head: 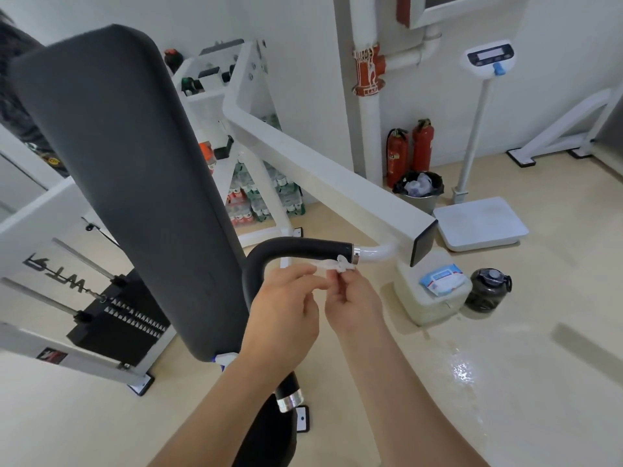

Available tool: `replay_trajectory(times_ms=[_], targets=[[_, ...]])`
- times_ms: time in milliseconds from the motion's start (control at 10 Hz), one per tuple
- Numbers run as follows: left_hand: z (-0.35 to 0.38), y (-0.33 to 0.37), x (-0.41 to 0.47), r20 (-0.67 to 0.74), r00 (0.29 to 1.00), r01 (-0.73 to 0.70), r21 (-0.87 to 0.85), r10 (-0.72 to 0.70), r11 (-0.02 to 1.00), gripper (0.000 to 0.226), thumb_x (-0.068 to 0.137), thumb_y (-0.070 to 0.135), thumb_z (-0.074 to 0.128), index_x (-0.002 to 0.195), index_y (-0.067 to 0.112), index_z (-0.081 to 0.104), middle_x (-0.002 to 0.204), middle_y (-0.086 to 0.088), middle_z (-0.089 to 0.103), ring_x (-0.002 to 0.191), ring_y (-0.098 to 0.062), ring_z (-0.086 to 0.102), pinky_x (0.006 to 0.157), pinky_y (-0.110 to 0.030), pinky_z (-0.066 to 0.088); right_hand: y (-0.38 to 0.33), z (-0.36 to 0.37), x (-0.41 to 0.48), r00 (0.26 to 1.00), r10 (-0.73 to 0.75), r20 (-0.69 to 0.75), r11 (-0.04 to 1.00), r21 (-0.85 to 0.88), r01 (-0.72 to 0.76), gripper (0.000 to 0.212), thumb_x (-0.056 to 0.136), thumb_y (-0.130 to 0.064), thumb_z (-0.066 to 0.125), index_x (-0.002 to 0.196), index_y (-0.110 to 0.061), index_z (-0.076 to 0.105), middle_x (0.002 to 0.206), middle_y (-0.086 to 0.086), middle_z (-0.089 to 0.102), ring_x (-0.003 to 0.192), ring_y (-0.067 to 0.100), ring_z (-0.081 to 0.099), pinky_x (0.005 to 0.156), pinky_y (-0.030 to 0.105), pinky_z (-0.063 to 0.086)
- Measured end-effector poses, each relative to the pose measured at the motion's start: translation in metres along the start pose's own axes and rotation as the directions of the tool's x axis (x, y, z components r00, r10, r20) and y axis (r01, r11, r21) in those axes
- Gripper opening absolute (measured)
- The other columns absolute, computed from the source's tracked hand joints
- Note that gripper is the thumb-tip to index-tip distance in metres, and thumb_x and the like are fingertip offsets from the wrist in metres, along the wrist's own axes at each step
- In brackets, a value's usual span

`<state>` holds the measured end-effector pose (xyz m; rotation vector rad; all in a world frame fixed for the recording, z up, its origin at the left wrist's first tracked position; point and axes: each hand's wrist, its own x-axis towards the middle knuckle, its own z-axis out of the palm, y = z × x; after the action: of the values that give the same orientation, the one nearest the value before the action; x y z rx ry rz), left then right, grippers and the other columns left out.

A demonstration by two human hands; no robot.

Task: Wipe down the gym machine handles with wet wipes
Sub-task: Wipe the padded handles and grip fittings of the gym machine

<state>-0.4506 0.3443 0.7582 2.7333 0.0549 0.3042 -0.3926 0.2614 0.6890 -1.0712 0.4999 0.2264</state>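
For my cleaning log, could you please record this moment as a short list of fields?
left hand: pinches one end of the wet wipe
right hand: pinches the other end
wet wipe: bunched between both hands, just under the handle; contact unclear
handle: black curved grip on the white machine arm
wipe pack: lies on a white container on the floor
nearby: dark jug beside the container

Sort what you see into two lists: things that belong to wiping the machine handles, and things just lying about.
Job: wet wipe, pinched by left hand and right hand; black handle; wipes pack.
Lying about: fire extinguishers; bin; weighing scale; dark water jug.
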Motion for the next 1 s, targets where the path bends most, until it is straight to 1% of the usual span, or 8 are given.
replay_trajectory(times_ms=[100, 200, 300, 500, 600, 700, 900, 1000], targets=[[-0.003, -0.003, 0.002, 0.001, 1.000, 0.002, 0.058, -0.002, 0.998, 0.040, 0.084, -0.001, 0.052, 0.107, 0.026, 0.071, 0.127, 0.009, 0.058, 0.123, -0.011, 0.043, 0.092, -0.009, 0.028, -0.002, 0.009, 0.005, 0.995, 0.065, 0.080, 0.997, 0.033, -0.067, 0.023, 0.095, -0.023, 0.047, 0.090, -0.008, 0.064, 0.086, 0.006, 0.059, 0.074, -0.015, 0.048, 0.067, 0.009, 0.041], [-0.005, -0.015, 0.009, -0.028, 1.000, -0.001, 0.240, 0.008, 0.971, 0.047, 0.079, 0.001, 0.054, 0.118, 0.025, 0.064, 0.138, 0.004, 0.052, 0.128, -0.018, 0.037, 0.101, -0.031, 0.037, -0.018, 0.013, -0.006, 0.934, 0.295, 0.199, 0.632, 0.693, -0.347, 0.020, 0.098, -0.007, 0.045, 0.100, -0.003, 0.064, 0.088, 0.005, 0.062, 0.075, -0.004, 0.058, 0.064, 0.006, 0.048], [-0.007, -0.027, 0.013, -0.062, 0.998, 0.036, 0.262, -0.020, 0.964, 0.053, 0.078, 0.001, 0.056, 0.127, 0.021, 0.058, 0.142, 0.001, 0.048, 0.130, -0.022, 0.037, 0.104, -0.039, 0.039, -0.019, 0.011, -0.007, 0.915, 0.227, 0.333, 0.622, 0.673, -0.399, 0.019, 0.093, 0.008, 0.046, 0.091, -0.001, 0.063, 0.079, 0.006, 0.064, 0.073, 0.011, 0.063, 0.065, 0.021, 0.058], [0.000, -0.033, 0.005, -0.147, 0.989, 0.056, 0.169, -0.031, 0.984, 0.053, 0.074, -0.003, 0.056, 0.124, 0.016, 0.059, 0.138, 0.000, 0.052, 0.127, -0.020, 0.042, 0.105, -0.040, 0.042, -0.016, 0.035, -0.010, 0.873, 0.339, 0.351, 0.735, 0.480, -0.479, 0.021, 0.091, 0.004, 0.051, 0.082, -0.013, 0.060, 0.078, -0.003, 0.058, 0.074, 0.010, 0.052, 0.058, 0.017, 0.033], [0.001, -0.037, 0.004, -0.213, 0.975, 0.087, 0.132, -0.057, 0.987, 0.055, 0.075, -0.007, 0.056, 0.126, 0.013, 0.059, 0.136, 0.000, 0.053, 0.125, -0.018, 0.041, 0.107, -0.030, 0.036, -0.015, 0.040, -0.005, 0.885, 0.341, 0.318, 0.779, 0.431, -0.455, 0.026, 0.092, 0.008, 0.044, 0.083, -0.011, 0.059, 0.077, -0.001, 0.055, 0.068, 0.010, 0.049, 0.055, 0.018, 0.030], [0.000, -0.037, 0.003, -0.252, 0.963, 0.126, 0.094, -0.099, 0.988, 0.053, 0.078, -0.006, 0.057, 0.128, 0.014, 0.058, 0.136, 0.004, 0.053, 0.126, -0.015, 0.040, 0.107, -0.016, 0.023, -0.010, 0.047, -0.003, 0.874, 0.341, 0.345, 0.826, 0.334, -0.454, 0.025, 0.093, 0.007, 0.042, 0.088, -0.010, 0.060, 0.076, 0.001, 0.054, 0.064, 0.008, 0.047, 0.052, 0.017, 0.030], [-0.010, -0.039, -0.004, -0.233, 0.948, 0.205, -0.080, -0.218, 0.976, 0.057, 0.083, 0.001, 0.059, 0.135, 0.021, 0.049, 0.136, 0.012, 0.049, 0.125, 0.002, 0.032, 0.097, 0.005, 0.011, -0.010, 0.064, -0.004, 0.878, 0.309, 0.365, 0.938, 0.035, -0.345, 0.021, 0.090, 0.006, 0.046, 0.097, -0.008, 0.060, 0.076, 0.001, 0.055, 0.058, 0.008, 0.044, 0.050, 0.019, 0.027], [-0.014, -0.040, -0.008, -0.207, 0.936, 0.250, -0.173, -0.283, 0.953, 0.058, 0.085, 0.003, 0.058, 0.136, 0.027, 0.045, 0.128, 0.021, 0.048, 0.125, 0.002, 0.034, 0.097, -0.002, 0.019, -0.013, 0.066, -0.002, 0.894, 0.271, 0.357, 0.962, -0.141, -0.235, 0.022, 0.088, 0.006, 0.048, 0.085, -0.013, 0.059, 0.073, 0.000, 0.052, 0.057, 0.008, 0.041, 0.045, 0.019, 0.026]])
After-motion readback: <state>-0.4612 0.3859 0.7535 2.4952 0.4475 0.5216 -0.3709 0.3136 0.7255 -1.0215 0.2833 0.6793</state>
